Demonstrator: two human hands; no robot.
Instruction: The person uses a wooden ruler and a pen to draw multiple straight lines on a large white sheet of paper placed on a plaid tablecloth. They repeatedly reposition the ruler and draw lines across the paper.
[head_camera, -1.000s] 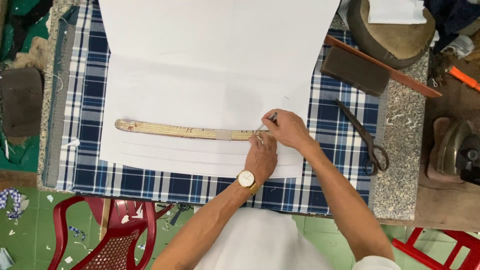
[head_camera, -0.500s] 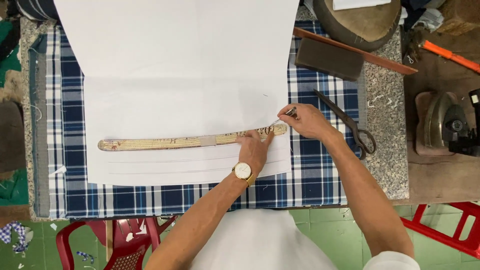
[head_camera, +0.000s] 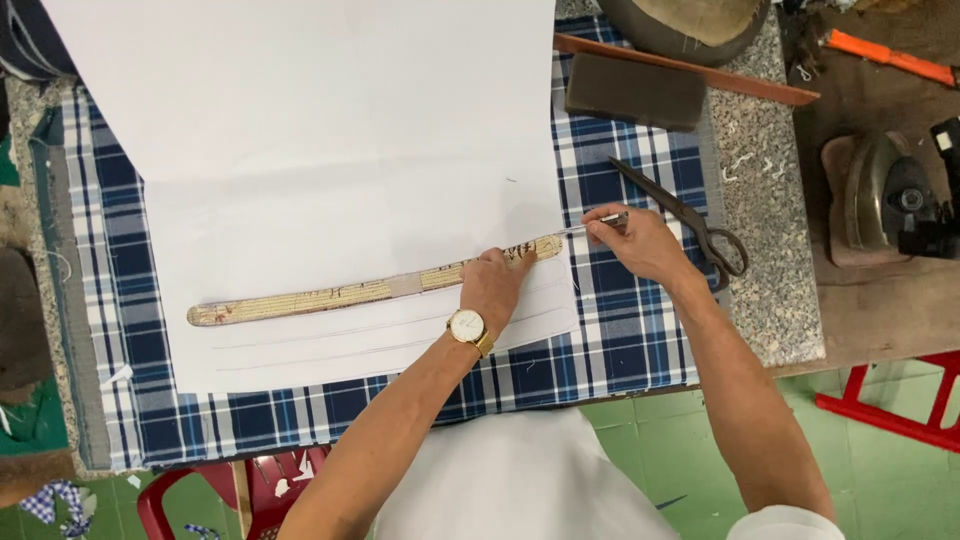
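Observation:
A long worn wooden ruler (head_camera: 330, 297) lies across a large white sheet (head_camera: 320, 170) spread on blue plaid cloth (head_camera: 620, 330). My left hand (head_camera: 492, 285), with a gold wristwatch, presses flat on the ruler near its right end. My right hand (head_camera: 640, 243) pinches a thin pencil (head_camera: 600, 224) whose tip sits at the ruler's right end, at the sheet's right edge. Faint drawn lines run along the sheet below the ruler.
Dark scissors (head_camera: 690, 222) lie on the cloth just right of my right hand. A brown block (head_camera: 632, 92) and a wooden stick (head_camera: 690, 72) lie behind. An iron (head_camera: 885, 195) stands on the side table. Red chairs (head_camera: 900, 400) stand below.
My right hand has slid right along the ruler with the pencil to its end. My left hand stays pressed on the ruler. The view has shifted slightly.

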